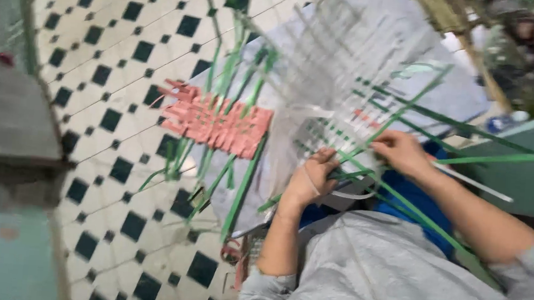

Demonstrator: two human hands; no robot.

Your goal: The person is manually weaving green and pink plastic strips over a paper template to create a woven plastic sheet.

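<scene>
A half-woven mat (pixel 341 80) of pale, translucent plastic strips lies tilted across the person's lap, its grid of flat bands blurred by motion, with green strips (pixel 425 126) crossing its near edge and fanning out to the right of it. The left hand (pixel 312 178) rests at the mat's lower edge, fingers curled closed on the weave and what seems to be a loose white strip (pixel 351 193), though the blur leaves that uncertain. The right hand (pixel 401 152), just right of it on the same edge, is pinched shut on a green strip. Left of the mat, touching its side, sits a smaller woven panel (pixel 215 122) of pink strips threaded with green ones, above the black-and-white tiled floor (pixel 116 64).
</scene>
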